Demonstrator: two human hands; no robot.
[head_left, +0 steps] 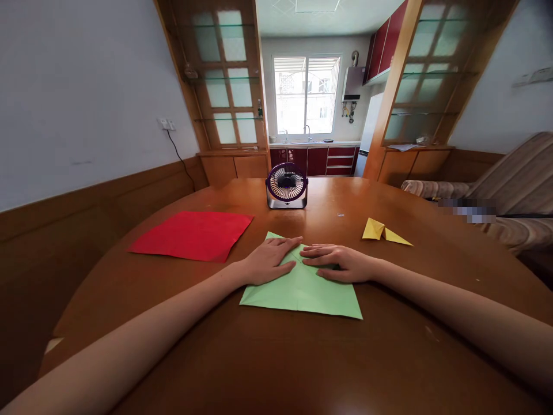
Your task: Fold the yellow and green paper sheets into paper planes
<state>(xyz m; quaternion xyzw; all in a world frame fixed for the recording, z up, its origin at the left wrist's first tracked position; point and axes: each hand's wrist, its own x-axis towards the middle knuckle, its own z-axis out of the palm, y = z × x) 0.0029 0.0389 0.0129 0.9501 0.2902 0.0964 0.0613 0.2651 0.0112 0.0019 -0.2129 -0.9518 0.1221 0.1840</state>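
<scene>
A light green sheet of paper [298, 294] with creases lies on the brown wooden table [242, 357] in front of me. My left hand [270, 259] rests flat on its upper left part, fingers stretched toward the far edge. On the upper right part lies my right hand [334, 262], palm down, its fingers extended and pointing left. The fingertips of both hands come close together near the middle of the paper. Parts of the paper's far and side edges are hidden under the hands.
To the left lies a red sheet of paper [194, 235]. A folded yellow paper piece [382, 230] sits at the right. Beyond the green paper stands a small purple fan [287, 183]. A striped sofa [514, 178] is past the table's right edge.
</scene>
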